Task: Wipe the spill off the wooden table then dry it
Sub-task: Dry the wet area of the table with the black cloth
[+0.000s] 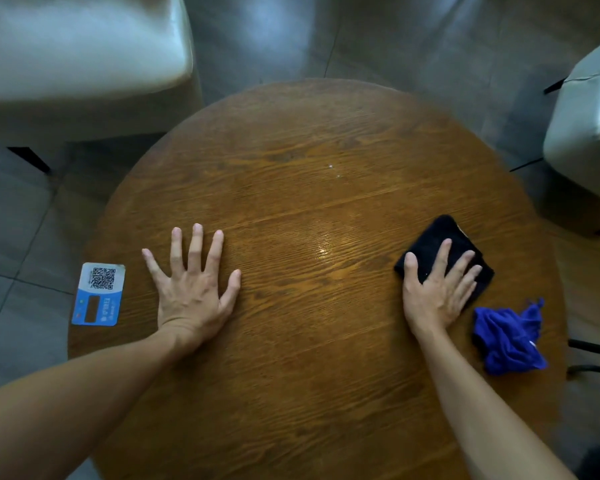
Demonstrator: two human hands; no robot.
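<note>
A round wooden table (pixel 309 358) fills the view. A small wet sheen (pixel 323 252) glints near its middle, with a couple of tiny white specks (pixel 331 167) farther back. My right hand (pixel 433 289) lies flat with fingers spread on a folded black cloth (pixel 440 240) at the right side of the table, pressing on it. A crumpled blue cloth (pixel 508 339) rests just right of that wrist, near the table's edge. My left hand (pixel 191 282) is pressed flat on the bare wood at the left, fingers apart, holding nothing.
A blue and white QR code sticker (pixel 98 294) sits on the table's left edge. A pale cushioned chair (pixel 80 57) stands at the far left and another (pixel 586 140) at the right. Grey tiled floor (pixel 395 39) surrounds the table.
</note>
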